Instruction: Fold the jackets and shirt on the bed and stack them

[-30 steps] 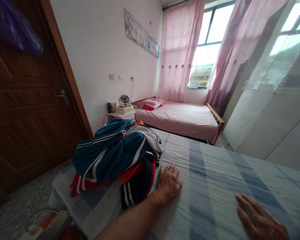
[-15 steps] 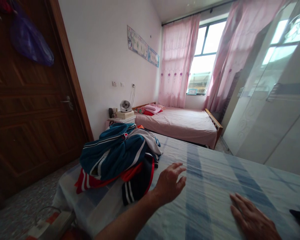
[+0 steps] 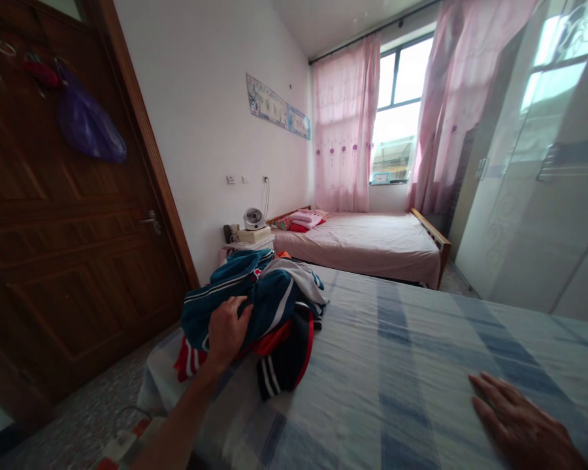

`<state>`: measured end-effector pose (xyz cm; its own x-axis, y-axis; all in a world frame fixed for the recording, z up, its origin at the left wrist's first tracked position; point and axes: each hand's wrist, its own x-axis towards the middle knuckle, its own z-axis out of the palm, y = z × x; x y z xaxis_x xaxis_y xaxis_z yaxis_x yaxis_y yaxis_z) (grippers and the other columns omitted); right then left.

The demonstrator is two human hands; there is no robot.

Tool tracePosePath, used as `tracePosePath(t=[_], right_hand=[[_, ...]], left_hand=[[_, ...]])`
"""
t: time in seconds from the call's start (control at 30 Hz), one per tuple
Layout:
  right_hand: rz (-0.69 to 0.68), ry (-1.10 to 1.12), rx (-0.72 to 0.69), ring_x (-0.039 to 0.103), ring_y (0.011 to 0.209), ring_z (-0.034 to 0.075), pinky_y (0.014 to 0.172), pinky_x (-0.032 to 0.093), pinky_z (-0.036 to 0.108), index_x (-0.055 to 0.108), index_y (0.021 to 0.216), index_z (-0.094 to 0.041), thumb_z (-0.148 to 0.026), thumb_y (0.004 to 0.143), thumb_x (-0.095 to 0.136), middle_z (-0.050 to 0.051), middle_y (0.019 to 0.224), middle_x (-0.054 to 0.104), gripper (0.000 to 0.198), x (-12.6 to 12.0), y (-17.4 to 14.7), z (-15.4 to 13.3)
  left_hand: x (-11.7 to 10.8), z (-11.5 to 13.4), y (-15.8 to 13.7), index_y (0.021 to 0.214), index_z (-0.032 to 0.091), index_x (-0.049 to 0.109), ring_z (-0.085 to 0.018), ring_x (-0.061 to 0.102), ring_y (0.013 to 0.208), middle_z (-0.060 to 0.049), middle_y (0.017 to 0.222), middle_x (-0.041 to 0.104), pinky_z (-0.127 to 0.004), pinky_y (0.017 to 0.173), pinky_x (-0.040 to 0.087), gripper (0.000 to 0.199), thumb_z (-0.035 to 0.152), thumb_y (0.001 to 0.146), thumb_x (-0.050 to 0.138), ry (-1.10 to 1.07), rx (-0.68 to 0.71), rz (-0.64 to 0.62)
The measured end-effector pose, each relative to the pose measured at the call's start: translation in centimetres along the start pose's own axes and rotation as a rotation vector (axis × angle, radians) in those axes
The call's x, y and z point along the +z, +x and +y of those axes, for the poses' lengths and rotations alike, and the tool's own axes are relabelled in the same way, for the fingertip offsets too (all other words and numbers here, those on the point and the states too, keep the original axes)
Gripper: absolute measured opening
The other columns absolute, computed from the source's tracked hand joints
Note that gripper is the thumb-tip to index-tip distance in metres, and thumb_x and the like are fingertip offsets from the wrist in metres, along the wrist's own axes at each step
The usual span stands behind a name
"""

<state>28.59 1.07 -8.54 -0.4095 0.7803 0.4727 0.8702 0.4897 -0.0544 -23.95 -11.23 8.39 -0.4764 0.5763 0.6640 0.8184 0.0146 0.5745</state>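
A heap of clothes lies on the near left part of a bed with a blue-and-white checked sheet. On top is a teal jacket with white stripes. Beneath it show red cloth and a dark navy garment with red edging and white cuff stripes. My left hand is over the jacket's near side, fingers slightly bent and thumb apart; whether it touches the cloth is unclear. At lower right my right hand rests on the sheet, fingers stretched out, holding nothing.
A wooden door with a purple bag stands to the left. Behind the heap, a small fan sits on a bedside cabinet. A second bed is by the window, and a glossy wardrobe lines the right side.
My left hand has moved left from above the sheet to the teal jacket. My right hand stays on the sheet. The view has turned a little left.
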Motion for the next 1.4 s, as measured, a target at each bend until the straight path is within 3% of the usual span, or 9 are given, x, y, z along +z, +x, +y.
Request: tracePosePath(t=[0.13,0.3,0.53,0.7,0.77,0.9,1.07,1.23,1.4], right_hand=[[-0.024,0.003,0.007,0.051,0.119,0.026,0.100,0.042,0.043,0.068,0.106,-0.021,-0.035,0.078,0.035,0.006,0.123,0.060,0.045,-0.1,0.0,-0.1],[-0.050,-0.055,0.009,0.052,0.118,0.026,0.096,0.045,0.042,0.071,0.101,-0.021,-0.033,0.078,0.035,0.005,0.123,0.060,0.044,-0.4,0.2,-0.2],[-0.035,-0.021,-0.043,0.054,0.116,0.028,0.095,0.045,0.044,0.071,0.096,-0.024,-0.034,0.077,0.038,0.006,0.120,0.063,0.039,-1.2,0.2,-0.3],[-0.035,0.007,0.095,0.052,0.117,0.027,0.098,0.042,0.043,0.066,0.108,-0.021,-0.040,0.081,0.037,0.009,0.122,0.061,0.044,-3.0,0.7,-2.4],[-0.044,-0.004,0.136,0.052,0.118,0.026,0.099,0.041,0.043,0.063,0.114,-0.019,-0.041,0.083,0.035,0.010,0.125,0.059,0.047,-3.6,0.9,-3.2],[-0.073,-0.014,0.158,0.052,0.118,0.026,0.100,0.039,0.042,0.062,0.116,-0.015,-0.041,0.086,0.032,0.012,0.126,0.058,0.050,-4.5,1.2,-4.2],[-0.088,-0.020,0.205,0.050,0.119,0.027,0.101,0.037,0.044,0.060,0.118,-0.013,-0.039,0.086,0.031,0.013,0.128,0.056,0.050,-4.7,1.2,-4.6],[-0.178,0.163,0.258,0.049,0.119,0.028,0.099,0.038,0.044,0.063,0.113,-0.015,-0.040,0.084,0.035,0.014,0.127,0.056,0.047,-6.8,2.2,-7.2],[-0.375,0.704,0.338,0.063,0.093,0.023,0.087,0.046,0.036,0.066,0.102,-0.023,-0.041,0.085,0.040,0.005,0.102,0.068,0.036,-9.6,5.3,-13.9]], left_hand=[[-0.3,1.9,2.4,0.084,0.015,0.064,-0.019,0.059,0.068,-0.004,0.074,0.065,-0.032,0.070,0.047,0.032,0.042,0.080,0.046,-0.141,-0.066,0.140],[0.5,9.3,5.2,0.086,0.017,0.063,-0.014,0.056,0.075,0.000,0.079,0.063,-0.024,0.073,0.044,0.024,0.035,0.082,0.049,-0.434,0.046,0.183],[5.7,18.3,-4.0,0.073,0.017,0.063,-0.013,0.057,0.070,-0.001,0.069,0.062,-0.025,0.074,0.044,0.015,0.023,0.083,0.053,-0.605,0.536,-0.446],[9.3,16.5,-14.4,0.099,0.020,0.064,-0.011,0.063,0.074,-0.003,0.086,0.067,-0.016,0.067,0.046,0.020,0.029,0.084,0.055,-0.485,1.017,-1.010],[9.3,15.3,-16.3,0.108,0.019,0.061,-0.010,0.064,0.082,-0.003,0.095,0.067,-0.013,0.070,0.046,0.024,0.027,0.088,0.049,-0.569,1.087,-1.041],[6.3,13.7,-15.3,0.106,0.018,0.060,-0.013,0.062,0.092,-0.007,0.100,0.066,-0.020,0.082,0.047,0.023,0.022,0.087,0.048,-0.566,0.832,-0.677],[2.8,10.3,-10.8,0.119,0.022,0.054,-0.023,0.050,0.118,-0.011,0.124,0.056,-0.041,0.099,0.041,0.034,0.018,0.085,0.049,-0.160,0.575,-0.277],[2.5,6.8,-9.3,0.112,0.021,0.061,-0.027,0.056,0.108,-0.011,0.114,0.063,-0.048,0.095,0.044,0.038,0.043,0.082,0.055,0.000,0.418,-0.519],[3.0,8.6,-8.7,0.115,0.021,0.059,-0.025,0.057,0.107,-0.010,0.114,0.061,-0.042,0.094,0.044,0.037,0.041,0.085,0.049,-0.058,0.420,-0.601]])
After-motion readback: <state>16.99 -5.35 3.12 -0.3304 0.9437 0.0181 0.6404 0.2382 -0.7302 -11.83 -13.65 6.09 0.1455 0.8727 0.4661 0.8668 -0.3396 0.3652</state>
